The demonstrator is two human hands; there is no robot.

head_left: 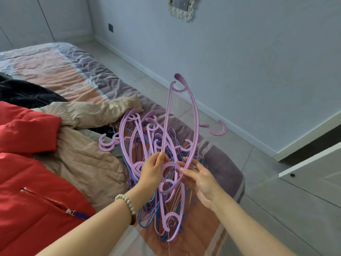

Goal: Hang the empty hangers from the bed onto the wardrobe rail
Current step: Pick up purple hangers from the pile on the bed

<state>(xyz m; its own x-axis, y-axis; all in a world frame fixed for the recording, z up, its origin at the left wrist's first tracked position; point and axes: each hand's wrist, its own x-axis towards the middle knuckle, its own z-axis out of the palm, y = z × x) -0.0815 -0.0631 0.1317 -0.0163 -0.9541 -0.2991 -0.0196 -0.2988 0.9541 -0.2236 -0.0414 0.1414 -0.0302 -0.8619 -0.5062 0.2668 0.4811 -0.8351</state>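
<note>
A tangled pile of hangers (147, 145), lilac, blue and pink, lies on the bed (73, 74) near its right edge. One lilac plastic hanger (193, 115) is lifted on end above the pile, its hook (217, 129) sticking out to the right. My left hand (152, 170), with a bead bracelet on the wrist, pinches the hanger's straight bar. My right hand (199, 178) grips the lower end of its curved arm. No wardrobe rail is in view.
A red padded jacket (27, 182), a beige coat (88, 111) and a dark garment (24, 93) lie on the bed's left side. Grey tiled floor (267, 191) runs along the wall to the right. A white door edge (313, 167) stands at the right.
</note>
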